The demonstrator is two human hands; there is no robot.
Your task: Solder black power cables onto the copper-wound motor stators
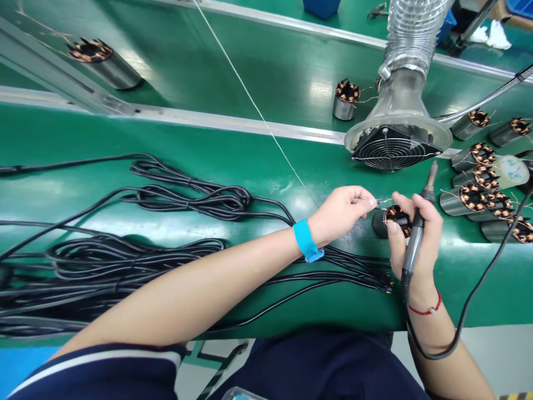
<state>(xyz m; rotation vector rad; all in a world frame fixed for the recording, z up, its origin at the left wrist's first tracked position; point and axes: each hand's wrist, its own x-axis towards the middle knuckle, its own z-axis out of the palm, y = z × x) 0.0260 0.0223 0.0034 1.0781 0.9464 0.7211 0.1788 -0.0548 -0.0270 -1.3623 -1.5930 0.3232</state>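
My left hand [342,214], with a blue wrist strap [307,240], pinches a thin wire [377,202] that runs toward a motor stator [389,220] with copper windings. My right hand [416,236] is closed round a soldering iron [416,230], tip pointing up and away, and its fingers also steady the stator lying on the green bench. A solder wire [250,97] stretches from the top of the view down toward my left hand.
Bundles of black cable [125,244] cover the bench left of my hands. A fume extractor fan with a flexible duct [395,141] stands just behind. Several stators [483,186] lie at the right; others sit on the belt behind [345,100].
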